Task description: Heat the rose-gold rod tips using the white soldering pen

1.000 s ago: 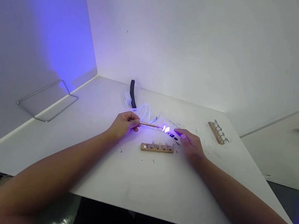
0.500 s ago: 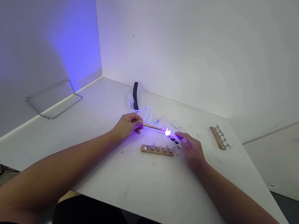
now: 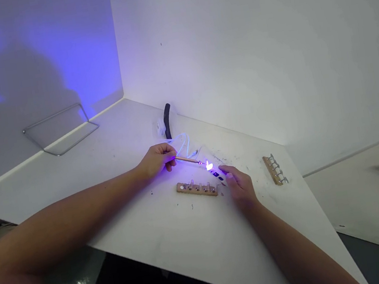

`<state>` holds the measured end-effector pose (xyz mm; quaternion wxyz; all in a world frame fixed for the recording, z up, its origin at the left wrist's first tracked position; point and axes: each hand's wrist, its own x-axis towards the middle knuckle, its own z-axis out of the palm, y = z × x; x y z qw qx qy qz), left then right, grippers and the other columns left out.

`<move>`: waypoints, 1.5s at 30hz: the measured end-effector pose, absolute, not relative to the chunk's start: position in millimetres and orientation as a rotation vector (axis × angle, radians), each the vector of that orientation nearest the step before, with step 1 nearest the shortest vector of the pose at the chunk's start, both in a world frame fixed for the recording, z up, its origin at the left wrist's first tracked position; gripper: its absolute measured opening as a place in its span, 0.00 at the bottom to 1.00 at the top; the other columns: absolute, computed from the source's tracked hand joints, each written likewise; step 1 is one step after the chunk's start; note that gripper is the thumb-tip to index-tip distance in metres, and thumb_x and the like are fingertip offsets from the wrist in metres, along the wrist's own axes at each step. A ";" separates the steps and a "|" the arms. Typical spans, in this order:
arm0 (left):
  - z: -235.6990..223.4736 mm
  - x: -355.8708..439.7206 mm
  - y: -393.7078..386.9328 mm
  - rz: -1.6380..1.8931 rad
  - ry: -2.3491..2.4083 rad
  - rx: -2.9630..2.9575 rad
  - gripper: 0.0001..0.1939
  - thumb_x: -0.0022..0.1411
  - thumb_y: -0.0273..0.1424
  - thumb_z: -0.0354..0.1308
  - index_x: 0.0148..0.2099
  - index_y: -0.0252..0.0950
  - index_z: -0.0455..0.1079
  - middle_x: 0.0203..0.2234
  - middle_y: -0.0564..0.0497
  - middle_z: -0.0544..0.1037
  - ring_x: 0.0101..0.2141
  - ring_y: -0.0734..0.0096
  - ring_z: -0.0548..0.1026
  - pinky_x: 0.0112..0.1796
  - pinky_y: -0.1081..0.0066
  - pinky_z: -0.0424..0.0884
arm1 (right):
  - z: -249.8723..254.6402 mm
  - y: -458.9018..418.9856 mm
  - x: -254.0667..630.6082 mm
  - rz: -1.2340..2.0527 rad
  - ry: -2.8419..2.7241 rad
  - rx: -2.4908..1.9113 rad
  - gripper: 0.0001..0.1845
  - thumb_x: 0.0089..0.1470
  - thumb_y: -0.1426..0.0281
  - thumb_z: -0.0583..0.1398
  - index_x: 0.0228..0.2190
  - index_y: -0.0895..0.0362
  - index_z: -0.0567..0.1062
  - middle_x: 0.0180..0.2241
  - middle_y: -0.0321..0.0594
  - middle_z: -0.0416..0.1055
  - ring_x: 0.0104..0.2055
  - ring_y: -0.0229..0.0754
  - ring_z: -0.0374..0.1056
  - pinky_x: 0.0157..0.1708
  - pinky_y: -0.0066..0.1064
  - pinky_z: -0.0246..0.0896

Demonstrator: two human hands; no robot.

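My left hand (image 3: pixel 156 160) grips a thin wooden-handled pen tool (image 3: pixel 188 160), and its metal tip ends in a bright glowing spot (image 3: pixel 209 165). That tip sits just above a small device with dark buttons (image 3: pixel 217 175), which gives off violet light. My right hand (image 3: pixel 239 188) rests beside the device, with its fingertips on the device's near end. A wooden strip set with metal pins (image 3: pixel 197 189) lies just below the tip, close to my right fingers.
A second pin-set wooden strip (image 3: pixel 274 170) lies on the white table (image 3: pixel 176 240) to the right. A pale cable (image 3: pixel 183 145), white plug (image 3: pixel 162 127) and black rubber-like object (image 3: pixel 167 122) sit at the back. A wire stand (image 3: pixel 60 131) leans at the left wall.
The view has shifted slightly, and the wall's violet glow now shows a shadow. The pen tool sits a little higher and further left, and my right hand has moved slightly left.
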<state>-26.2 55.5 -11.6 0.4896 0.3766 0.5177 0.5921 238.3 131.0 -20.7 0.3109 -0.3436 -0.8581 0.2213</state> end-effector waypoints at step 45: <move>-11.9 -27.5 55.2 1.387 1.249 0.878 0.03 0.54 0.29 0.54 0.30 0.34 0.65 0.11 0.55 0.68 0.11 0.79 0.62 0.13 0.78 0.57 | -19.4 129.4 236.7 0.617 -2.263 -0.902 0.20 0.58 0.61 0.47 0.43 0.57 0.71 0.42 0.44 0.72 0.45 0.48 0.66 0.44 0.40 0.62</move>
